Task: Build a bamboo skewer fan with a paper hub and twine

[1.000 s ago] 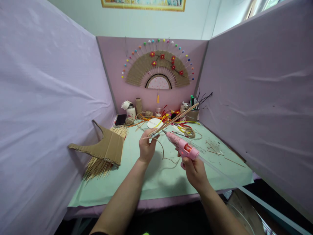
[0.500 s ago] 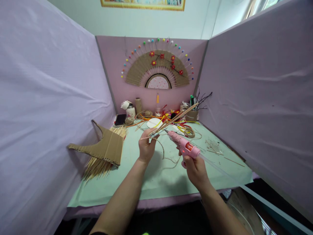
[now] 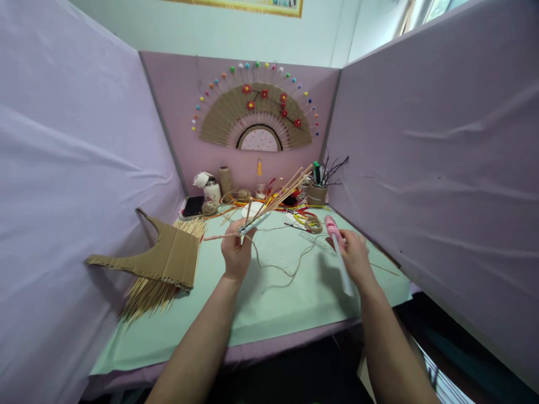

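Note:
Over the middle of the table, my left hand (image 3: 236,255) is closed around a spread bundle of thin wooden sticks (image 3: 286,191) with a pale, light-blue base piece (image 3: 255,223). From that bundle a length of twine (image 3: 274,266) trails down across the tabletop. To the right, my right hand (image 3: 356,258) grips a pink hot glue gun (image 3: 332,225), its nozzle turned away from me and a long translucent glue stick (image 3: 344,275) sticking out of its back. The gun is well apart from the sticks. My fingers partly hide its handle.
At left, a cut cardboard piece (image 3: 177,252) lies on many thin sticks (image 3: 151,297). Along the back stand a white bottle (image 3: 211,192), a twine roll (image 3: 225,180) and a pen holder (image 3: 317,194). A decorated fan (image 3: 227,118) hangs on the rear panel; fabric-covered panels flank the table.
My right hand has drawn the glue gun away from the sticks to the right and turned it. The bundle's sticks now fan out wider in my left hand. The view has shifted slightly.

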A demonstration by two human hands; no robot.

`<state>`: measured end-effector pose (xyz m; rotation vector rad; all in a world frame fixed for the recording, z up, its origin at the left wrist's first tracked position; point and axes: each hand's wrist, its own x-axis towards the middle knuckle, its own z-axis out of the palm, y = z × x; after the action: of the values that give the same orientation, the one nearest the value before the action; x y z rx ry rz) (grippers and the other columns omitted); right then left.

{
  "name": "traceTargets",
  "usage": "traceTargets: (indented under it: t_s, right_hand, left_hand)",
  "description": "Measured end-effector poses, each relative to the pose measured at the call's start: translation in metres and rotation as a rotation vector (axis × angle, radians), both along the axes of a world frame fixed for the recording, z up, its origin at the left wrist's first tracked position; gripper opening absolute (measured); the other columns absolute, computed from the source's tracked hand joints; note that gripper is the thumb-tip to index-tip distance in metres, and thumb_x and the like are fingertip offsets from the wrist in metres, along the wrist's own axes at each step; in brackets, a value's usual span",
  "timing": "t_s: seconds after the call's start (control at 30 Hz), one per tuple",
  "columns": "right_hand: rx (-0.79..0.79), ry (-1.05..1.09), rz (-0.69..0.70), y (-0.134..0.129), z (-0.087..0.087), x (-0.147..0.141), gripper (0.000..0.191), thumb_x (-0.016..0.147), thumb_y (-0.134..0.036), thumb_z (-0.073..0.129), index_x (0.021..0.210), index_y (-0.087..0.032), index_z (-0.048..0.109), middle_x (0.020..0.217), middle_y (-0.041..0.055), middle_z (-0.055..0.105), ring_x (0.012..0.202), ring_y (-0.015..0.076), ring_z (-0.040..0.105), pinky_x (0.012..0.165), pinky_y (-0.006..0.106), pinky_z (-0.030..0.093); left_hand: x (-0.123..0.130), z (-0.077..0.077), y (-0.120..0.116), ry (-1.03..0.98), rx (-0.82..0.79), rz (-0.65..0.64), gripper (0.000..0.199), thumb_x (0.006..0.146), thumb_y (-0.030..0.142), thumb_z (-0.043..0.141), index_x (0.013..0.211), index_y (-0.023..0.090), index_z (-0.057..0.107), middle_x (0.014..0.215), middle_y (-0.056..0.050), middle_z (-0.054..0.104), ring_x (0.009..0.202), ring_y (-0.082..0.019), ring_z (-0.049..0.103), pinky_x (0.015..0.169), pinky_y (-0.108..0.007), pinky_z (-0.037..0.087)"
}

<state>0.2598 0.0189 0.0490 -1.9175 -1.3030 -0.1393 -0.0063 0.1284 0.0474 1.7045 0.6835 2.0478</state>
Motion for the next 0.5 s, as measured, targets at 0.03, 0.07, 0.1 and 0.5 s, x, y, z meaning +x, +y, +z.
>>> traceTargets:
  t_s: [0.03,0.07,0.1,0.5]
  right_hand:
    - [-0.109,-0.073,-0.124,0.001,-0.005,0.015,0.034,0.089,-0.046,0.051,0.099,-0.017,0.067,0.1,0.0141,0.064,0.094,0.0289,0.051,0.082,0.044,0.039]
    - [-0.221,-0.137,-0.215,0.0,-0.012,0.029,0.035,0.09,-0.044,0.051,0.102,-0.015,0.067,0.104,0.0164,0.063,0.097,0.0311,0.051,0.083,0.046,0.039]
    - [-0.316,-0.188,-0.282,-0.002,-0.019,0.041,0.037,0.09,-0.043,0.051,0.105,-0.014,0.067,0.108,0.0187,0.063,0.101,0.0336,0.05,0.084,0.048,0.038]
    - [0.059,0.092,0.089,0.001,0.004,-0.008,0.041,0.086,-0.036,0.056,0.12,-0.013,0.059,0.124,0.0223,0.059,0.12,0.0357,0.053,0.103,0.055,0.038]
  left_hand:
    - [0.0,0.0,0.0,0.0,-0.014,0.007,0.023,0.084,0.035,0.069,0.101,0.019,0.07,0.103,-0.009,0.072,0.1,-0.022,0.067,0.092,-0.039,0.053]
    - [0.001,-0.001,0.001,0.002,-0.024,0.011,0.024,0.084,0.036,0.069,0.101,0.019,0.07,0.103,-0.009,0.072,0.101,-0.023,0.067,0.092,-0.039,0.053]
    - [0.001,-0.001,0.001,0.007,-0.028,0.015,0.025,0.084,0.038,0.069,0.101,0.019,0.07,0.103,-0.009,0.072,0.101,-0.023,0.067,0.093,-0.04,0.053]
    - [0.002,0.003,-0.005,0.047,0.037,-0.021,0.022,0.086,0.03,0.068,0.106,0.021,0.068,0.104,-0.008,0.071,0.102,-0.022,0.066,0.093,-0.039,0.051]
